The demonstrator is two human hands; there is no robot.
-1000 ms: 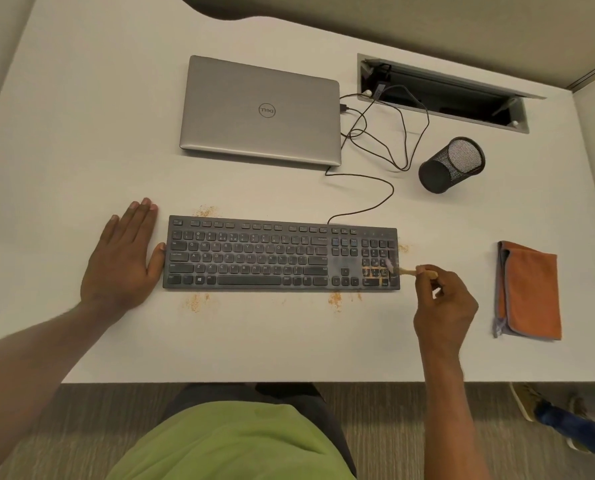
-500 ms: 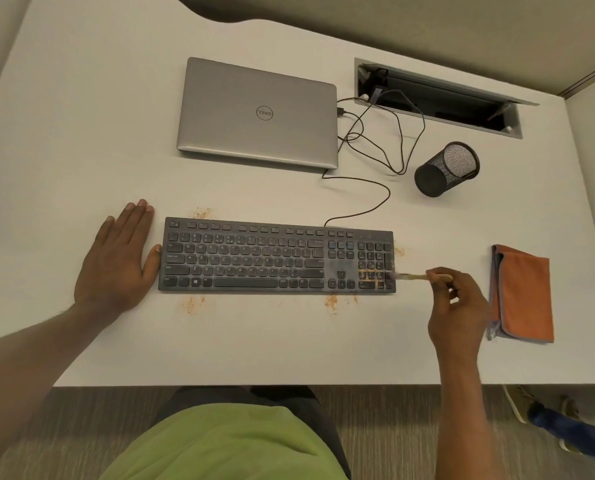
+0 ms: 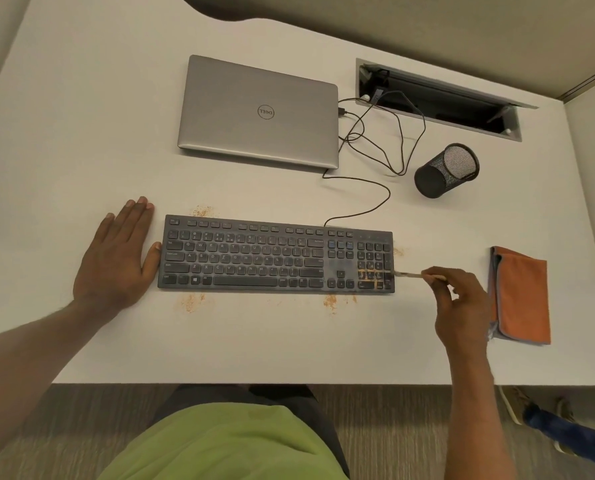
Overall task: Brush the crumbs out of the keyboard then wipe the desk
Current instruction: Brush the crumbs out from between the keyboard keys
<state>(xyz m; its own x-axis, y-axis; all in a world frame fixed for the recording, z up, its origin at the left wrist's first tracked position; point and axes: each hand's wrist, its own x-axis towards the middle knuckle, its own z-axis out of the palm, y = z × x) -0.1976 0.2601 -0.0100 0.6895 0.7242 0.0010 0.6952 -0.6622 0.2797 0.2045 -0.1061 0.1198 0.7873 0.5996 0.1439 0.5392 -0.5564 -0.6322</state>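
1. I am seeing the right hand (image 3: 462,303) pinching the brush (image 3: 408,274) by its handle, thumb against curled fingers. The blurred bristle end is lying at the right edge of the keyboard (image 3: 275,258), beside crumbs (image 3: 369,275) lodged among the number keys.
2. The left hand (image 3: 116,258) is lying flat on the desk (image 3: 81,133), fingers straight, holding nothing, with its thumb touching the keyboard's left end. I am judging it to be bracing; if it lifts, a hard stroke could be sliding the keyboard.
3. Strokes going rightward are risking flicking crumbs onto the cloth (image 3: 521,296) just beside the right hand, dirtying it before the wipe.
4. The pinch is looking light, so digging between the keys could be twisting the brush loose.
5. Pressing down instead of sweeping could be driving crumbs under the keys.
6. Piles (image 3: 330,301) are lying on the desk by the keyboard's near edge; any shift could be trapping them underneath.
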